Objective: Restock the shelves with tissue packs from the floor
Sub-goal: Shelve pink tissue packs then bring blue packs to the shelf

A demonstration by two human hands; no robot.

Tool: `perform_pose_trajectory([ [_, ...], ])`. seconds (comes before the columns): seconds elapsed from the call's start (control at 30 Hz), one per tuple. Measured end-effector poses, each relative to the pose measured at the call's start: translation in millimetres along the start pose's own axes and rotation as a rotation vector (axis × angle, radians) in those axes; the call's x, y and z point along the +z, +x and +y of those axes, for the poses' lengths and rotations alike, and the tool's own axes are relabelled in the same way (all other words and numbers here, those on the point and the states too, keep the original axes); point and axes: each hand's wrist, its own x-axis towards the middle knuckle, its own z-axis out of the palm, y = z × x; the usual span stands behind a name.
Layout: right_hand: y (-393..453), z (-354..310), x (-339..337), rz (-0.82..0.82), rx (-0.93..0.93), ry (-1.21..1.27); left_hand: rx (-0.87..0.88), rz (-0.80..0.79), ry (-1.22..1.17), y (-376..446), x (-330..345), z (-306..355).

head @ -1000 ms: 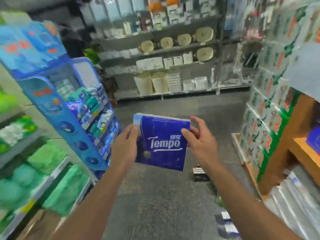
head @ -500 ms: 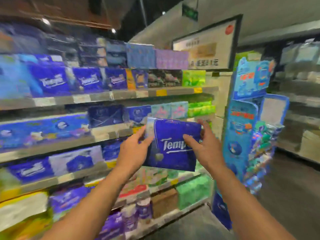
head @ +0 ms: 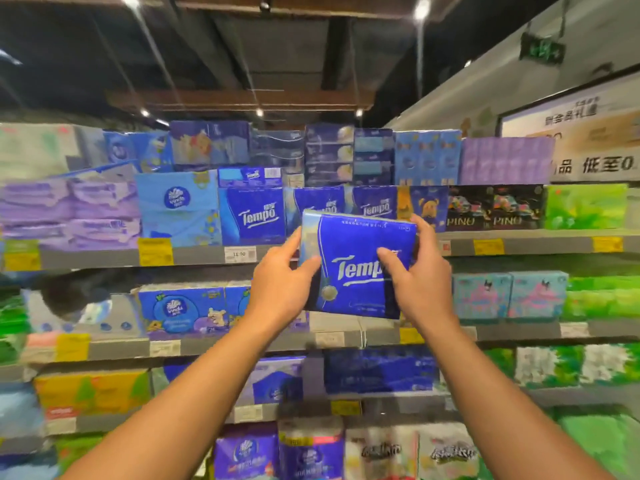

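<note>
Tempo pack point(head: 356, 268), carried across the aisle a second ago, is now raised square to the shelves, left hand point(head: 280, 289) and right hand point(head: 420, 282) clamped on its sides. Matching packs point(head: 258, 214) sit at 11 o'clock, so placement looks imminent.

A deep blue pack point(head: 356, 268) with white "Tempo" lettering and a silver round seal was noted. Matching blue packs point(head: 256, 216) were seen behind. Purple packs point(head: 69, 213), black multicoloured "PINO" packs point(head: 495, 207) and a green pack point(head: 585, 207) were recorded; yellow price tags point(head: 156, 251) were observed.
</note>
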Motion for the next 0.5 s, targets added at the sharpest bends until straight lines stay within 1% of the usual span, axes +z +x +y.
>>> perform_pose_trajectory([
  [0.1, 48, 26, 16, 0.023, -0.057, 0.026, 0.064, 0.050, 0.077, 46, 25, -4],
  [0.23, 127, 66, 20, 0.058, -0.113, -0.013, 0.121, 0.127, 0.202, 113, 78, 0],
  [0.33, 184, 102, 24, 0.067, -0.132, -0.037, 0.154, 0.147, 0.224, 167, 121, -2],
  [0.5, 251, 166, 38, 0.026, -0.079, -0.100, 0.159, 0.193, 0.331, 239, 182, -18],
])
